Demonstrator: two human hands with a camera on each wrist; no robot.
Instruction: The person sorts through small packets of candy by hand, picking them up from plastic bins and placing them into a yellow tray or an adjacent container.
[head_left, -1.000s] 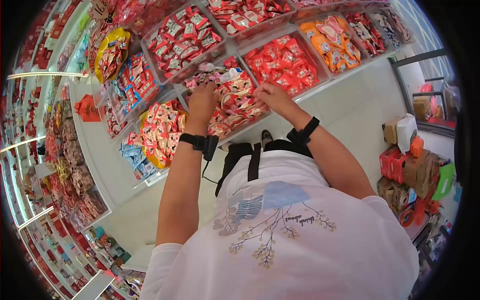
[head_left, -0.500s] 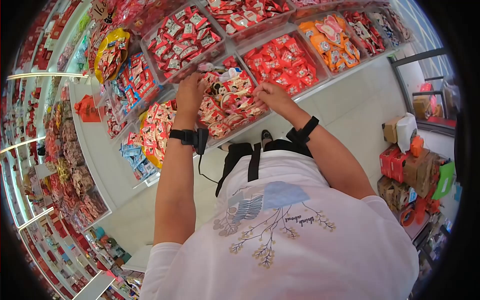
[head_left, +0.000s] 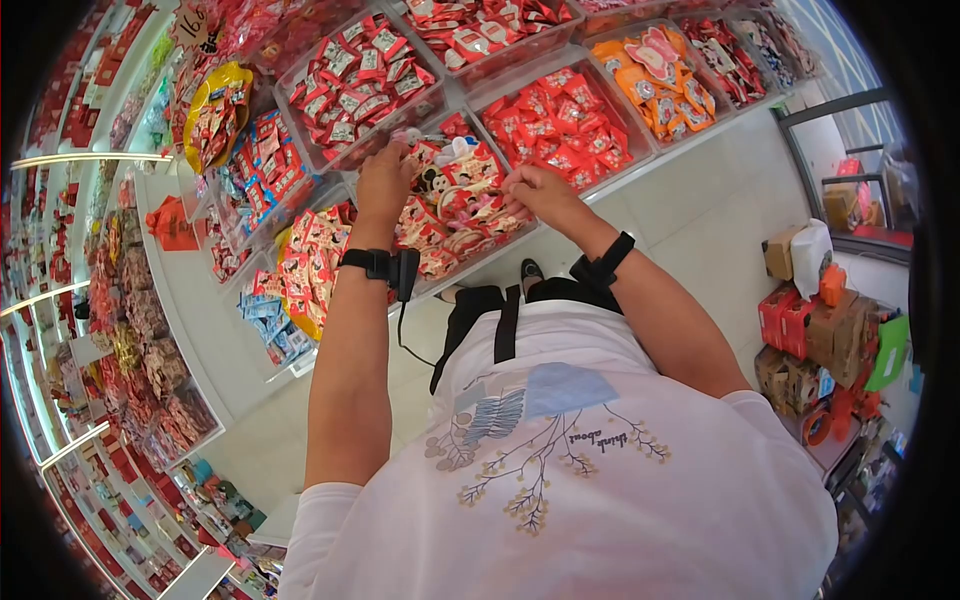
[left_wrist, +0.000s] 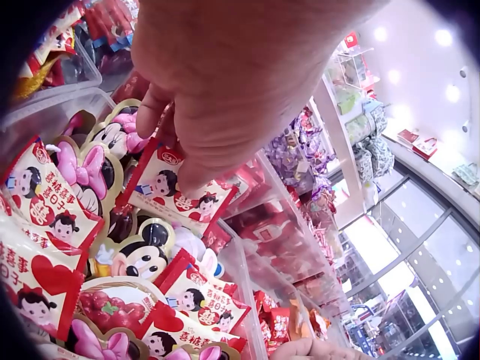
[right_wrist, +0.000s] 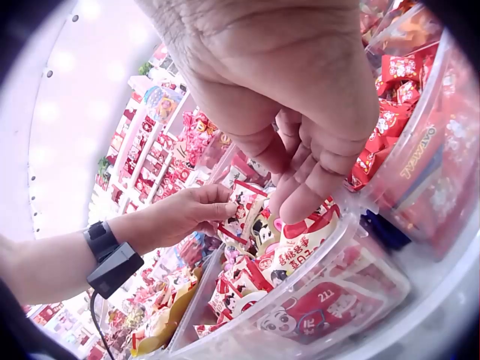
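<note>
Between its thumb and fingers, my left hand (head_left: 382,190) pinches a cream and red candy packet (left_wrist: 176,191) at the left side of a clear plastic bin (right_wrist: 367,300). Cartoon girls and Chinese lettering are printed on the packet. Below it lie similar packets (left_wrist: 56,191), a pink-bowed Minnie Mouse shape (left_wrist: 88,169) and a Mickey Mouse shape (left_wrist: 141,261). At the bin's right side hangs my right hand (head_left: 548,195), fingers loosely curled, with no thing seen in its grasp. Its fingertips are close over the packets in the right wrist view.
Neighbouring bins hold red packets (head_left: 565,130), orange packets (head_left: 665,100) and red-and-white packets (head_left: 365,75). A yellow tray (head_left: 200,115) stands at the left among more sweets. Cardboard boxes (head_left: 835,335) are stacked on the right. Packed shelves (head_left: 60,250) line the left.
My left hand has moved left, from over the bin's middle to its left side, uncovering more packets and the Mickey shape. My right hand has stayed nearly still.
</note>
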